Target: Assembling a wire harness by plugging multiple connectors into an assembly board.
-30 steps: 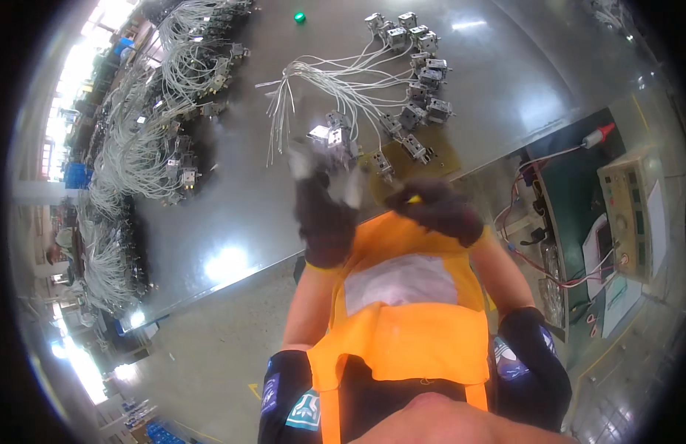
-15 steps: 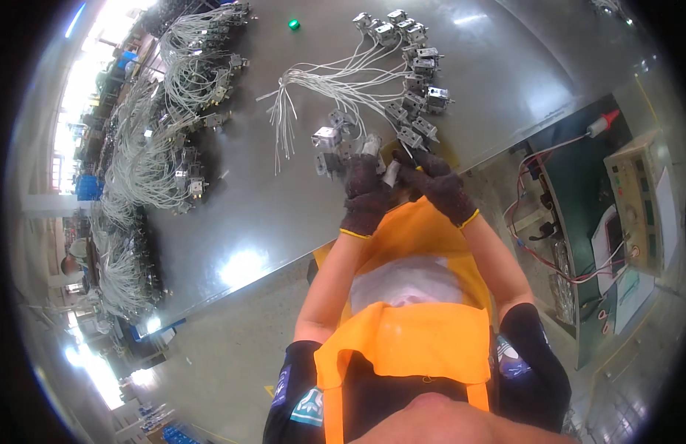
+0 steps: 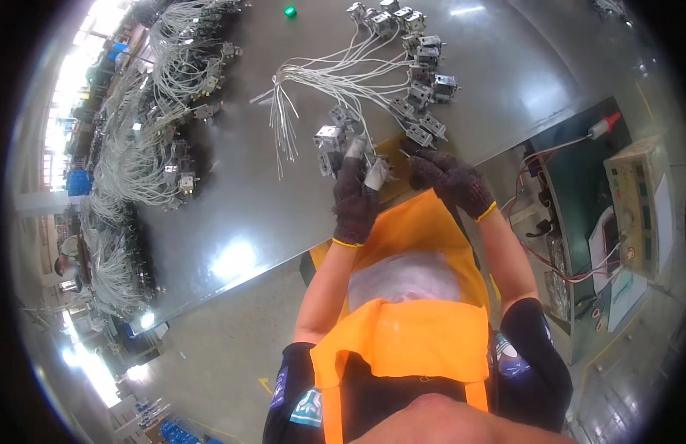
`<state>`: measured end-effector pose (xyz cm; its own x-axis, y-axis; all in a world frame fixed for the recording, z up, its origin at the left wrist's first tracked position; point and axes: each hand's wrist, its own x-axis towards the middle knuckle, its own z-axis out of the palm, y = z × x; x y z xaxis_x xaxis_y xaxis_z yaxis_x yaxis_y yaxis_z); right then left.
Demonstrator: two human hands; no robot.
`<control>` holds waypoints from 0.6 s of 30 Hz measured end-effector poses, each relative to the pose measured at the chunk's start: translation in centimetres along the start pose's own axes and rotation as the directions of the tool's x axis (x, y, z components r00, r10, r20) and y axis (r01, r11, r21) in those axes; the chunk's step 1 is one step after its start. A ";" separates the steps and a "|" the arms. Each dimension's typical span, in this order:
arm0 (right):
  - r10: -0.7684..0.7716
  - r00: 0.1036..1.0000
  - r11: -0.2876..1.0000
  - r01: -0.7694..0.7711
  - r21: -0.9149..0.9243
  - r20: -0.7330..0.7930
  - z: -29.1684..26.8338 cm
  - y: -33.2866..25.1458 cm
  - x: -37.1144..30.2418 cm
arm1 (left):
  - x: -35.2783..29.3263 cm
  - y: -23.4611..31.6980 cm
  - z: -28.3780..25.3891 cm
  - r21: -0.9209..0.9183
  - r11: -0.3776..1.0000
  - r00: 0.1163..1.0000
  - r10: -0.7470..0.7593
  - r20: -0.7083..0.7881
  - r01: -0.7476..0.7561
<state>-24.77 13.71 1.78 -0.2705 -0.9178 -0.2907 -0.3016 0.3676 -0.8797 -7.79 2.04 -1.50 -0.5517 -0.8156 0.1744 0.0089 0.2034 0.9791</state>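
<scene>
My left hand (image 3: 355,196), in a dark knitted glove with pale tape on its thumb and a finger, closes on a small boxy metal unit at the near end of a wired bundle. Other such metal units (image 3: 329,138) sit against its fingers. My right hand (image 3: 455,181), gloved alike, is apart from it on the right with its fingers pinched. A thin tip pokes from that pinch; the rest is hidden. White wires (image 3: 343,83) fan from a tied knot to several metal units (image 3: 419,95) in an arc beyond my hands.
A grey metal table (image 3: 202,237) lies under the work. Large heaps of wired units (image 3: 136,163) line its left side. A green round object (image 3: 289,12) is at the far side. At right stand an instrument box (image 3: 639,207), a red-tipped probe (image 3: 604,126) with cables, and scissors (image 3: 598,318).
My right hand has drawn away to the right from my left hand, leaving a gap between them. My left hand has shifted slightly left and turned more upright.
</scene>
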 end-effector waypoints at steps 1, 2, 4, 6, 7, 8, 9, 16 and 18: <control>0.011 1.000 1.000 -0.011 -0.003 0.002 0.2 0.8 0.1 | -0.2 1.0 0.3 -0.084 0.981 0.985 -0.171 0.021 0.172; -0.208 0.974 0.975 0.200 -0.100 -0.087 0.5 2.1 0.4 | -0.2 0.6 0.8 -0.091 0.979 0.983 -0.179 0.025 0.181; -0.422 0.896 0.896 0.389 -0.213 -0.137 0.4 1.3 0.0 | 0.3 -0.3 1.9 0.583 0.701 0.889 0.449 0.087 -0.411; -0.293 0.946 0.926 0.243 -0.288 -0.142 0.2 -0.5 -1.4 | 0.4 -0.7 2.3 0.595 0.716 0.915 0.394 0.086 -0.364; -0.289 0.947 0.927 0.240 -0.287 -0.142 0.2 -1.1 -1.7 | 0.8 -0.8 2.3 0.601 0.705 0.914 0.390 0.115 -0.377; -0.361 0.923 0.862 0.275 -0.426 -0.134 0.3 -1.6 -1.9 | 1.0 -0.8 2.1 0.607 0.692 0.911 0.386 0.144 -0.389; -0.430 0.896 0.776 0.303 -0.553 -0.114 0.4 -2.0 -2.1 | 0.8 -0.1 1.7 0.610 0.691 0.912 0.384 0.145 -0.388; -0.512 0.850 0.784 0.403 -0.473 -0.123 0.9 -1.2 -1.8 | 0.4 0.2 2.0 0.385 0.920 0.992 0.017 0.126 -0.065; -0.483 0.865 0.799 0.373 -0.471 -0.134 0.9 -2.5 -1.8 | 0.9 0.9 2.5 0.455 0.890 0.987 -0.060 0.146 -0.013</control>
<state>-22.73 14.26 4.17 -0.2107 -0.9515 0.2241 -0.7728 0.0218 -0.6342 -10.36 2.89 -0.76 -0.6674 -0.7382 0.0981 -0.3644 0.4386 0.8215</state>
